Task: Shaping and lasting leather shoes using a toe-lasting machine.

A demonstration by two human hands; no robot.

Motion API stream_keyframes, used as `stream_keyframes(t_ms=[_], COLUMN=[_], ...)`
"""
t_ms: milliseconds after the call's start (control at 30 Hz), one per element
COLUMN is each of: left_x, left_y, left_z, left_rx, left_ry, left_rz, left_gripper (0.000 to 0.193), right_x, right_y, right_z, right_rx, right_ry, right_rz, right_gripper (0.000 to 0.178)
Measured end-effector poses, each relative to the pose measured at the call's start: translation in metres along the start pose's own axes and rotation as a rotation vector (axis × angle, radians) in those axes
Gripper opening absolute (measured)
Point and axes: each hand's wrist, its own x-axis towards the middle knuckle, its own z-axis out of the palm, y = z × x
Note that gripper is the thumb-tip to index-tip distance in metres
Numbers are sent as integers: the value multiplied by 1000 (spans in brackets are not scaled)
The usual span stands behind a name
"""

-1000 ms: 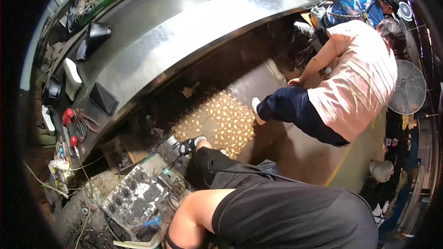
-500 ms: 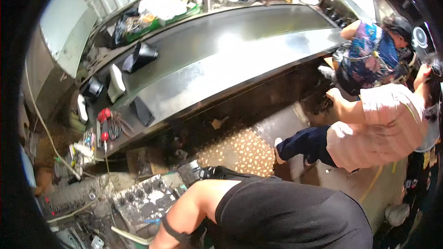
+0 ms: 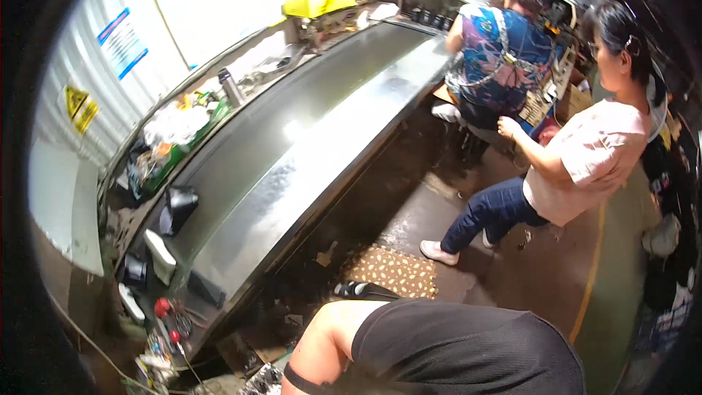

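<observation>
Neither of my hands is in view. Along the lower edge lies black cloth, with a bare limb coming out of it; a dark strap crosses the limb. Whether this limb is my own, I cannot tell. Nearest on the long metal bench are a red-handled tool with a cord and a dark flat slab. Beyond them are a white curved piece and a black cup-shaped object.
One person in a pale pink top stands on the right, facing the bench's far end. Another, in a patterned blue top, works there, back turned. A spotted mat lies on the floor. A green tray with crumpled material lines the wall.
The view has swung up and to the right. The person in pink, who was bent forward, now stands more upright. The box with knobs at lower left has mostly left view.
</observation>
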Motion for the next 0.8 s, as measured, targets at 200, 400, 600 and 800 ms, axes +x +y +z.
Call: stream_keyframes(t_ms=[200, 400, 600, 800], left_x=[45, 105, 175, 206], left_y=[9, 26, 76, 80], left_z=[10, 22, 59, 44], left_rx=[9, -1, -443, -287], left_ry=[23, 54, 128, -16], left_rz=[0, 13, -304, -270], left_gripper=[40, 44, 53, 49], right_x=[-25, -100, -162, -210], right_y=[-17, -59, -95, -173], right_z=[-109, -248, -373, -493], right_rx=[-230, -221, -516, -985], right_ry=[119, 320, 989, 1437], right_rz=[128, 635, 882, 1054], right_gripper=[75, 81, 78, 63])
